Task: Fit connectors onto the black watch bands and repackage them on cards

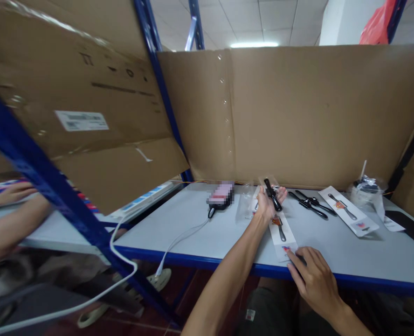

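Observation:
My left hand (269,203) is stretched over the grey table (193,228) with its fingers closed round a black strap-like piece (273,194) in a clear wrapper. My right hand (312,275) rests at the table's blue front edge, fingertips pressing the near end of a long white packaging card (281,232) that bears a black strap. The card lies between my two hands.
More black straps (311,203) and a second white card (348,211) lie to the right, beside a clear bag of parts (367,191). A phone (221,196) with a white cable (179,240) lies left. Cardboard walls (315,112) back the table. Another person's arm (4,228) is at far left.

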`<state>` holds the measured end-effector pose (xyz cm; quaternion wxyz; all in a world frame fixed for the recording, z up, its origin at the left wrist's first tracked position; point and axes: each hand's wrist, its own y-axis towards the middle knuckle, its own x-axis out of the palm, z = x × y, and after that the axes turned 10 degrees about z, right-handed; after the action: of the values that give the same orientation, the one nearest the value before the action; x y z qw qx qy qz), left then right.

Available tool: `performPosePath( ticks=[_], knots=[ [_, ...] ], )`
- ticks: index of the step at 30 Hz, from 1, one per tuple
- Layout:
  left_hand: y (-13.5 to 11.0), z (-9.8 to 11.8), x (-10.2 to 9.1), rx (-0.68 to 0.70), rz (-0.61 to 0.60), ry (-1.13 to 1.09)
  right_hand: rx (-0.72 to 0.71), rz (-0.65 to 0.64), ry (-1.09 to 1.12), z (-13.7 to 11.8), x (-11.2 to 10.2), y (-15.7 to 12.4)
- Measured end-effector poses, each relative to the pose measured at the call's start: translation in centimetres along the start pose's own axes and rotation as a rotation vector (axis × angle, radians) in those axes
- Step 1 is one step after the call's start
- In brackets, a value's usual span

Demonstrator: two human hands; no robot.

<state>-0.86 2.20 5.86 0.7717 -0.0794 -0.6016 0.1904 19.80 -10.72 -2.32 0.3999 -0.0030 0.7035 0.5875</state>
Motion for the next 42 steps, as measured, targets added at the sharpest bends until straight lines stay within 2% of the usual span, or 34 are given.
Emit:
performPosePath(
  ticks=[4,15,20,25,29,31,34,38,42],
  knots=[
    [0.2,0.0,-0.2,0.008,-0.022,-0.001,0.005,-0.005,-0.001,0.2,0.2,-0.3],
    [-0.6,0.0,0.3,0.032,0.014,0.074,-0.029,-0.068,-0.047,-0.2,0.9,-1.1],
    [-0.8,0.2,0.4,0.011,0.026,0.056,-0.016,-0.198,-0.028,-1.5,0.2,0.4],
    [-0.6,0.4,0.3,-0.006,0.012,0.039,0.03,-0.336,0.081,-2.1,0.0,2.0],
    [-0.3,0.5,0.2,0.015,0.015,0.016,0.056,-0.368,0.277,-1.7,-0.3,3.1],
    [-0.2,0.5,0.1,0.015,0.022,0.019,0.116,-0.316,0.353,-0.9,-0.6,3.7],
    [-0.1,0.6,0.0,0.013,0.018,0.026,0.243,-0.177,0.331,1.4,-0.9,4.6],
    [-0.2,0.6,0.0,-0.004,0.002,0.013,0.346,-0.06,0.203,6.8,-0.5,5.2],
    [-0.3,0.5,0.1,-0.016,0.021,0.002,0.465,-0.057,0.002,12.3,-0.4,6.8]
  ],
)
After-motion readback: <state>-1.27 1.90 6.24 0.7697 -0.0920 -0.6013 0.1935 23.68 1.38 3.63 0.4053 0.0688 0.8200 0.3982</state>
